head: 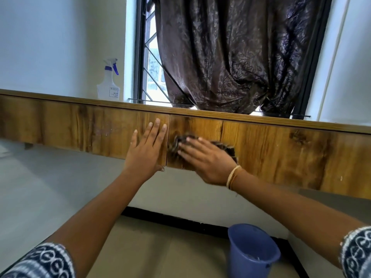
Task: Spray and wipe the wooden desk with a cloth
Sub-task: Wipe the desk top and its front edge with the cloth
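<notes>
Right hand (208,157) lies flat, fingers extended, pressing a dark cloth (224,147) against the wooden desk's (281,157) front panel at frame centre. Left hand (145,149) rests open-palmed on the adjoining panel, holding nothing. Spray bottle (109,81) stands on the desk top, upper left. Blue bucket (251,251) sits lower right.
</notes>
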### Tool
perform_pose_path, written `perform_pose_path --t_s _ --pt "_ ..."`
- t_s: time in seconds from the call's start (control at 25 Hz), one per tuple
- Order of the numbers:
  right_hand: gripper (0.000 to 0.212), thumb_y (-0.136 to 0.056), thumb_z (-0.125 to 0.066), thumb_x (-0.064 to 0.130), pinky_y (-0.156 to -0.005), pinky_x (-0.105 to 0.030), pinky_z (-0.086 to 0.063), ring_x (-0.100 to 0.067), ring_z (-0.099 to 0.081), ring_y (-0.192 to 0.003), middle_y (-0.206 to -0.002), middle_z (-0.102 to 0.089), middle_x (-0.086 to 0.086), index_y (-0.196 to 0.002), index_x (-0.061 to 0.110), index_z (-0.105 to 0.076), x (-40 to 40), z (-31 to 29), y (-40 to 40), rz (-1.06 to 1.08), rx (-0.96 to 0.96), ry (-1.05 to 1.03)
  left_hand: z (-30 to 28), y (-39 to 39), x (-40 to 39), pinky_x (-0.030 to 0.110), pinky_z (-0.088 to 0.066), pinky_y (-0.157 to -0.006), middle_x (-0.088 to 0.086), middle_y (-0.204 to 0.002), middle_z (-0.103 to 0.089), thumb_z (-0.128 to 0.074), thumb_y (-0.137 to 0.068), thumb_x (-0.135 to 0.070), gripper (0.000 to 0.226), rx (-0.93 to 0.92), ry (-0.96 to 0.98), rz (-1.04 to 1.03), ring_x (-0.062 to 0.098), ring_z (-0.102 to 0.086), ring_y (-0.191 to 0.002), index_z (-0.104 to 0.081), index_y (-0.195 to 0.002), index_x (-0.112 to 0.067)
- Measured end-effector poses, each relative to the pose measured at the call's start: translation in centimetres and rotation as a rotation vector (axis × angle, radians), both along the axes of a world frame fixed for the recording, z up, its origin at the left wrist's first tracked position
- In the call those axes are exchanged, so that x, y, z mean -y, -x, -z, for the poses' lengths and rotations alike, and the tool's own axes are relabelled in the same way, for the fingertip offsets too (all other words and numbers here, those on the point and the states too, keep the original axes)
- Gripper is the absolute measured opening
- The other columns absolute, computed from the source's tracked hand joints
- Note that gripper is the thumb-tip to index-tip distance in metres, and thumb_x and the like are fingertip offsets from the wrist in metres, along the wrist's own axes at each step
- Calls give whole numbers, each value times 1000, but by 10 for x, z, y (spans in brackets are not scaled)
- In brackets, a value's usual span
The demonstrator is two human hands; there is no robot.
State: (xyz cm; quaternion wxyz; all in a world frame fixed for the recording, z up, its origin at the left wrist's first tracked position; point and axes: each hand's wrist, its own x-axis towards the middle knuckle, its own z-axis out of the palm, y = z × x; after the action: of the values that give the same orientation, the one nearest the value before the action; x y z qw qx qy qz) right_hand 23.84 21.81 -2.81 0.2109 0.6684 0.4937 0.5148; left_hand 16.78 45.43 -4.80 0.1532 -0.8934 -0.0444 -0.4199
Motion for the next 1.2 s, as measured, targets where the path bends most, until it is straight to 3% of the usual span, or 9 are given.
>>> perform_pose_path --t_s 0.16,0.36,0.44,0.56,0.68,0.92,1.08,1.12,1.2 --pt "53 -93 -47 29 -121 -48 -19 -31 -34 -144 -150 -46 -10 -144 14 -49 2 -4 0 2 -29 391 -2 -1 -2 53 -9 -117 12 -162 16 -76 -64 -65 138 10 -6 15 30 2 -151 15 -154 -13" --pt "55 -93 -43 28 -120 -51 -24 -36 -31 -145 -154 -40 -13 -145 10 -47 -36 -75 7 55 68 -110 0 -1 -5 54 -9 -118 10 -162 16 -76 -59 -71 141 -11 -10 5 29 4 -151 10 -155 -12" --pt "57 -94 -44 27 -121 -51 -18 -37 -26 -147 -157 -35 -14 -148 10 -42 -43 -40 10 45 34 -219 0 -2 -6 54 -12 -117 11 -163 14 -76 -58 -70 140 0 -20 4 29 1 -151 5 -155 -11" --pt "60 -94 -50 28 -120 -49 -13 -36 -24 -147 -157 -35 -13 -150 11 -40 -23 37 6 39 -11 -63 0 -2 -7 54 -16 -117 13 -164 8 -76 -66 -64 131 42 -35 37 31 -4 -151 3 -156 -10" --pt "56 -95 -45 25 -121 -48 -16 -34 -25 -147 -158 -34 -11 -150 12 -40 7 68 -3 49 43 7 1 1 0 53 -10 -118 15 -163 14 -71 -73 -60 126 32 -41 0 33 2 -151 10 -155 -9" --pt "48 -95 -44 22 -115 -51 -26 -37 -29 -144 -150 -44 -17 -140 9 -53 119 87 1 182 -3 -651 -2 3 31 58 2 -116 23 -158 23 -53 -69 -83 136 -24 80 -104 41 10 -149 21 -150 -3" --pt "43 -99 -39 19 -114 -58 -25 -42 -24 -144 -148 -42 -25 -137 2 -49 133 104 8 254 -152 -1101 -5 10 52 54 -2 -119 27 -158 20 -49 -76 -80 129 -73 135 -154 40 5 -149 21 -149 0" --pt "42 -99 -41 16 -115 -59 -24 -42 -23 -144 -149 -41 -26 -138 2 -48 116 101 9 229 -180 -1122 -3 12 63 53 -2 -119 27 -158 20 -51 -78 -77 127 -76 141 -157 39 5 -150 21 -150 -1" --pt "44 -95 -51 11 -116 -59 -23 -41 -25 -145 -150 -42 -23 -139 3 -49 75 94 13 116 -196 -931 10 17 89 52 0 -119 24 -158 22 -58 -79 -70 125 -52 123 -100 37 7 -150 22 -150 -5"
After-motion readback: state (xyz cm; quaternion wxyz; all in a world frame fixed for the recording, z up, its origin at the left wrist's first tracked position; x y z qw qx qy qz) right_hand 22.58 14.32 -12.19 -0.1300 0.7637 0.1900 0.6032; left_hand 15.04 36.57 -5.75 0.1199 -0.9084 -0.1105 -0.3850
